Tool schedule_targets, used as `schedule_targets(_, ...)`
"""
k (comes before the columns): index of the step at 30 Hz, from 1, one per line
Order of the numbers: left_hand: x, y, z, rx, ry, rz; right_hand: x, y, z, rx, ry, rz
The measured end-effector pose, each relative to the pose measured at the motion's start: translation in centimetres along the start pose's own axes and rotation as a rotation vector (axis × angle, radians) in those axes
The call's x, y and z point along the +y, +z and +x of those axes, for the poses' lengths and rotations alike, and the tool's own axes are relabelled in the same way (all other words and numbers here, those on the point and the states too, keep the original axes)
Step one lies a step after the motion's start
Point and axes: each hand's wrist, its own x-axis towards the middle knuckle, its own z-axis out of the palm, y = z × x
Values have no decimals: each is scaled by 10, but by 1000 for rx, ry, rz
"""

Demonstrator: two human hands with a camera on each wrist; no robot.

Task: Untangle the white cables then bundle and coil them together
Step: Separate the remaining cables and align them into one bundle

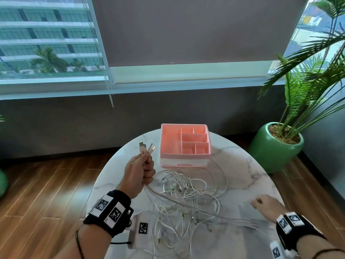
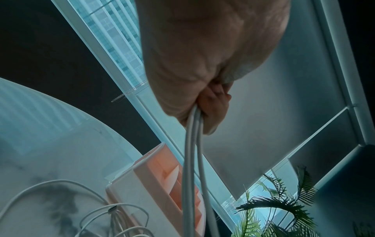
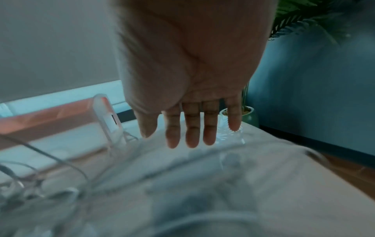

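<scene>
A tangle of white cables (image 1: 184, 200) lies on the round marble table (image 1: 246, 165). My left hand (image 1: 143, 169) is raised over the table's left side and grips several cable ends, whose USB plugs (image 1: 146, 147) stick up above the fist. In the left wrist view the held white cables (image 2: 191, 152) hang down out of the curled fingers (image 2: 213, 102). My right hand (image 1: 261, 202) hovers flat over the table's right side, blurred, with straight fingers (image 3: 191, 126) and nothing in it.
A pink compartment organizer (image 1: 185, 144) stands at the back of the table, close behind the cables. A green potted palm (image 1: 276, 146) stands on the floor to the right. Wooden floor and a window wall surround the table.
</scene>
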Motion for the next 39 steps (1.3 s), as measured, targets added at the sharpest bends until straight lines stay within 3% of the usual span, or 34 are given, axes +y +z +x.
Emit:
schedule_targets(5,1,-8,0,25,-22,3,-81,-19,10,31,-221,167)
schedule_targets(10,4,-9,-2,17,-13,19,-131,0,23,-56,-245,125)
schedule_targets(15,8,-10,-6,4,7,23,-112,47,32,-194,-165,-105)
schedule_targets(19,9,-10,-7,-6,19,26,-96,63,23,-180,-119,-34)
schedule_targets(26,13,0,-5,-30,20,42,-64,60,4,-133,-37,3)
schedule_targets(32,14,8,-5,-56,18,47,-86,53,-18,61,-190,126)
schedule_targets(39,16,5,-10,-62,13,19,-110,59,-31,-256,-274,67)
